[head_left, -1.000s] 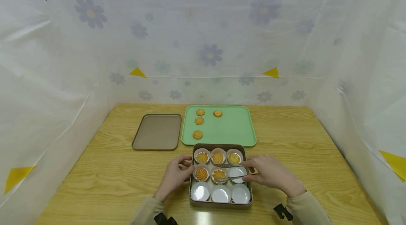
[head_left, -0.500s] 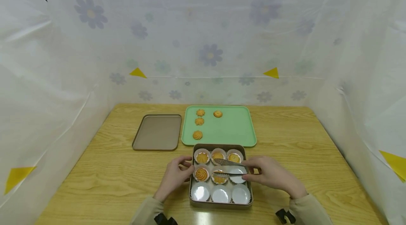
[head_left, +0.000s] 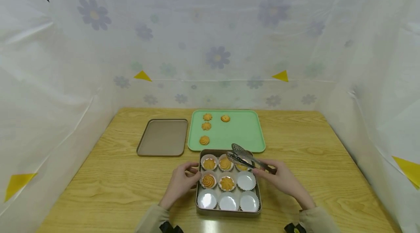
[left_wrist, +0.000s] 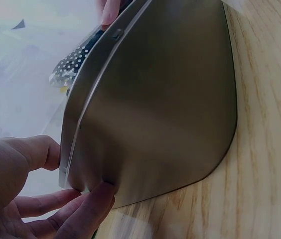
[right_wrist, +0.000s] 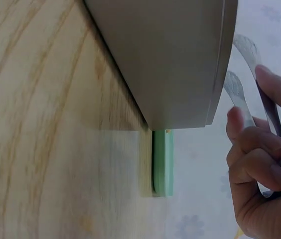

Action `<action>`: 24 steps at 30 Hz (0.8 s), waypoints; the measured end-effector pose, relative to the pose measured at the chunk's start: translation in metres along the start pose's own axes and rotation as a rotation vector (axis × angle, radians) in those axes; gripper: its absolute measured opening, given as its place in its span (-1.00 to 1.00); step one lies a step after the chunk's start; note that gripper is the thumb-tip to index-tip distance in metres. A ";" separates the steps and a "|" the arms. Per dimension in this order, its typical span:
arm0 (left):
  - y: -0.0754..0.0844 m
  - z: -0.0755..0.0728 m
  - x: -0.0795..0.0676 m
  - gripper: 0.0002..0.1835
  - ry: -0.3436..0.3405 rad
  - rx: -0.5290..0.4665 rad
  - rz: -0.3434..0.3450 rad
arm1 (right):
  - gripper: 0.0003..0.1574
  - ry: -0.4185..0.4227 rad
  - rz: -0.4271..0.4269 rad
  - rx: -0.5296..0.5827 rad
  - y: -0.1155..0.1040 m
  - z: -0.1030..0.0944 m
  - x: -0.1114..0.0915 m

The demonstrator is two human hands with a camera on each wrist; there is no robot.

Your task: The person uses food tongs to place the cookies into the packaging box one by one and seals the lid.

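A deep square metal tin (head_left: pixel 226 213) holds rows of white paper cups, several with piped cookies in them. The middle-row centre cup holds a flower-shaped cookie (head_left: pixel 226 183); to its right is a bare cup (head_left: pixel 246 181). My left hand (head_left: pixel 184 178) holds the tin's left side, thumb at the rim and fingers against the outer wall, as the left wrist view shows. My right hand (head_left: pixel 279 176) grips metal serving tongs (head_left: pixel 241 155) with perforated tips, which hover spread above the tin's far right corner. Nothing shows between the tips. The tongs partly cover the far right cookie (head_left: pixel 242 167).
Behind the tin lies a green tray (head_left: pixel 242 131) with cookies: three down its left side and one ring-shaped cookie (head_left: pixel 225 118). A shallow brown tray (head_left: pixel 166 137) lies left of it. White patterned sheeting (head_left: pixel 216 36) surrounds the wooden table (head_left: pixel 295 134).
The tongs have risen from around the middle-centre cookie, leaving it in its cup, and swung away toward the far right corner. The left hand has stayed put on the tin.
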State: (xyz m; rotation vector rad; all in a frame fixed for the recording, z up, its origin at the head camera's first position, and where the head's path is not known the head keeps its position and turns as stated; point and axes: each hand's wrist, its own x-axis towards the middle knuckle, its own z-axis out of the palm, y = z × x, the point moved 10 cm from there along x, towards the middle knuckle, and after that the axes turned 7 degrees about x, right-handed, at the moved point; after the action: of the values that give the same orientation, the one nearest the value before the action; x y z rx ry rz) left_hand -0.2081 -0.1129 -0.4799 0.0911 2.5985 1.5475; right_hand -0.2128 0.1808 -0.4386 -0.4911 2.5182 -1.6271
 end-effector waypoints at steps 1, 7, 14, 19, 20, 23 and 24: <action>0.000 0.000 0.000 -0.56 0.001 0.002 0.000 | -0.50 0.023 0.010 0.002 0.001 -0.002 0.000; -0.002 0.002 0.001 -0.56 0.000 -0.030 -0.018 | -0.45 0.110 0.098 -0.026 0.009 -0.014 0.004; -0.003 0.002 0.002 -0.54 -0.002 -0.061 -0.033 | -0.34 0.129 0.138 -0.119 0.010 -0.025 0.021; -0.003 0.002 0.001 -0.54 -0.007 -0.063 -0.038 | -0.49 0.094 0.103 -0.168 0.002 -0.030 0.046; -0.003 0.003 0.001 -0.53 -0.008 -0.063 -0.039 | -0.48 0.083 0.096 -0.180 0.000 -0.031 0.052; -0.003 0.003 0.001 -0.53 -0.009 -0.063 -0.038 | -0.39 0.040 0.086 -0.221 -0.006 -0.033 0.068; -0.003 0.003 0.001 -0.53 -0.009 -0.062 -0.036 | -0.35 0.026 0.084 -0.239 -0.008 -0.034 0.074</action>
State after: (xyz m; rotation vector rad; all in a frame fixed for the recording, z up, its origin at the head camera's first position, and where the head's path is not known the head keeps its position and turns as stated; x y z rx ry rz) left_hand -0.2084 -0.1118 -0.4838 0.0457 2.5283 1.6098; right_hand -0.2894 0.1834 -0.4108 -0.3805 2.7280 -1.3197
